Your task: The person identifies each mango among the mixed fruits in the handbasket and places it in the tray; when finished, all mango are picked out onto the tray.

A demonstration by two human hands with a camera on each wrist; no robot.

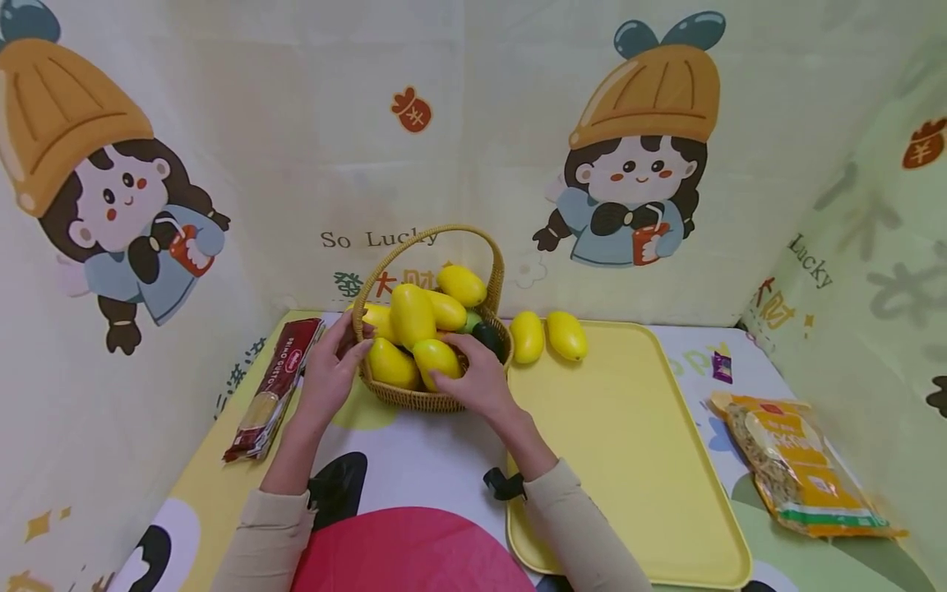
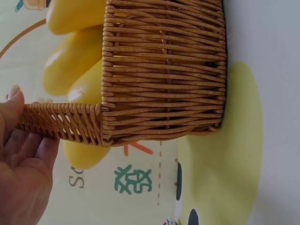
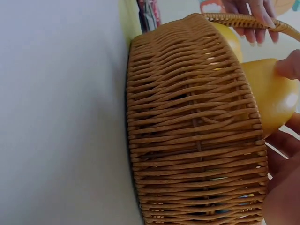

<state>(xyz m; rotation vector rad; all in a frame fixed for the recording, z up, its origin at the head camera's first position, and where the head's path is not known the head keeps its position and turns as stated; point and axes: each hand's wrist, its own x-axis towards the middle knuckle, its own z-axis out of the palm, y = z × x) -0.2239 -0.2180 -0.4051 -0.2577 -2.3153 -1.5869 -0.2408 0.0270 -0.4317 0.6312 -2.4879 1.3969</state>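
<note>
A woven basket [image 1: 414, 400] with a tall arched handle stands on the table, filled with several yellow mangoes [image 1: 413, 316]. My left hand [image 1: 330, 374] holds the left side of the handle; in the left wrist view its thumb and fingers lie on opposite sides of the wicker. At the basket's front, my right hand [image 1: 481, 374] grips a mango [image 1: 435, 362] between thumb and fingers. That mango [image 3: 269, 96] rises above the rim in the right wrist view. A dark green fruit [image 1: 488, 339] and a lighter green one sit at the basket's right side, partly covered.
Right of the basket lies a yellow tray [image 1: 607, 460] with two mangoes [image 1: 566, 335] at its far end. A red noodle packet [image 1: 277, 386] lies to the left. Farther right are an orange food bag [image 1: 802, 464] and a small purple wrapped piece [image 1: 722, 367]. Printed cloth walls surround the table.
</note>
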